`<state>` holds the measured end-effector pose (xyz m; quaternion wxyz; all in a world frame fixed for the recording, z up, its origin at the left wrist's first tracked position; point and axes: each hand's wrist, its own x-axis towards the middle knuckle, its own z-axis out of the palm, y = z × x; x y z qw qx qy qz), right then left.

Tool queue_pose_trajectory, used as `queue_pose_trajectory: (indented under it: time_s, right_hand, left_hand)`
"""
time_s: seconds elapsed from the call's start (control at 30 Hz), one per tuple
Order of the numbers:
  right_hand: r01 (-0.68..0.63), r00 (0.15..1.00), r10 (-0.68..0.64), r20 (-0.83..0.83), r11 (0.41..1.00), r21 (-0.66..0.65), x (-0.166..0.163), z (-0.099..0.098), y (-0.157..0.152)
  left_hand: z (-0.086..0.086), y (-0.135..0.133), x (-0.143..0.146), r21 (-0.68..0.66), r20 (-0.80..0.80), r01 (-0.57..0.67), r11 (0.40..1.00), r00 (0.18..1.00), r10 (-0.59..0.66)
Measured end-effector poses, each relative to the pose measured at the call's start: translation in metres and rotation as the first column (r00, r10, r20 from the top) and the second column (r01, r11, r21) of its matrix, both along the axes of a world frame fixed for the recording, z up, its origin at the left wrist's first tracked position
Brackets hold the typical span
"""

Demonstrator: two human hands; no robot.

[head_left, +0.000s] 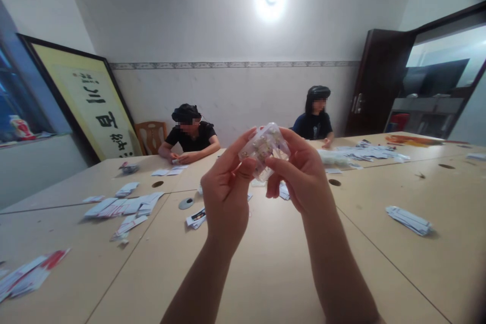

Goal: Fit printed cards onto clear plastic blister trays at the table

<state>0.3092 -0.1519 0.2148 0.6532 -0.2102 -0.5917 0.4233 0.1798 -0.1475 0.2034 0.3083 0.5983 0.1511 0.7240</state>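
Observation:
Both hands hold up a small clear plastic case [270,136] above the table, tilted, with several small gold-coloured pieces showing inside. My left hand [230,187] grips its left side, thumb on the near face and fingers behind. On the right side, my right hand [299,172] has its thumb pressed on the case's lower part, with fingers curled behind and below. What exactly the gold pieces are is too small to make out.
White printed cards lie in piles [123,206] at left, with another stack [409,220] at right. A grey round cap [186,204] lies near my left wrist. Across the wooden table [273,273] sit two people [192,134], one handling something small. More cards [366,152] lie at far right.

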Motion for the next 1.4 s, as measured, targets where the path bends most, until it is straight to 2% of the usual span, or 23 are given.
queue_pose_trajectory:
  time_s: [0.1, 0.27, 0.4, 0.5, 0.67, 0.77, 0.93, 1.07, 1.3, 1.4]
  right_hand:
    - [0.030, 1.000, -0.030, 0.000, 1.000, 0.008, -0.003, -0.002, 0.005]
    - [0.081, 0.996, -0.080, -0.029, 0.996, 0.042, -0.008, -0.007, 0.012]
    - [0.066, 0.997, -0.063, -0.053, 0.996, 0.062, -0.010, -0.007, 0.012]
    - [0.082, 0.996, -0.080, -0.024, 0.995, 0.055, -0.010, -0.005, 0.010]
    - [0.089, 0.996, -0.089, 0.017, 0.996, 0.023, -0.007, -0.002, 0.004]
    - [0.051, 0.998, -0.050, -0.034, 0.998, 0.026, -0.009, -0.004, 0.002]
    - [0.002, 0.982, 0.011, -0.189, 0.997, 0.072, -0.017, -0.009, 0.004]
    - [0.010, 0.965, 0.005, -0.264, 0.998, 0.055, -0.023, -0.011, 0.009]
    - [0.118, 0.952, -0.082, -0.295, 0.987, 0.108, -0.031, -0.015, 0.015]
    - [0.120, 0.945, -0.070, -0.320, 0.983, 0.139, -0.033, -0.017, 0.016]
  left_hand:
    - [0.000, -0.002, 0.000, -0.005, -0.007, -0.028, 1.000, 1.000, 0.028]
    - [0.001, -0.009, 0.001, -0.009, -0.065, -0.184, 0.983, 0.981, 0.183]
    - [0.001, -0.013, 0.002, 0.016, -0.071, -0.266, 0.964, 0.961, 0.267]
    - [0.001, -0.010, 0.002, 0.004, -0.070, -0.235, 0.972, 0.970, 0.235]
    - [0.001, -0.004, 0.001, -0.013, -0.014, -0.098, 0.995, 0.995, 0.098]
    - [0.000, -0.002, 0.000, 0.006, 0.051, -0.060, 0.998, 0.997, 0.060]
    - [-0.003, 0.000, -0.002, 0.072, 0.066, -0.065, 0.995, 0.996, 0.060]
    - [-0.005, 0.002, 0.001, 0.095, 0.073, -0.079, 0.992, 0.995, 0.072]
    - [-0.008, -0.002, 0.007, 0.152, 0.066, -0.233, 0.961, 0.972, 0.225]
    - [-0.009, -0.005, 0.006, 0.171, 0.050, -0.298, 0.939, 0.954, 0.294]
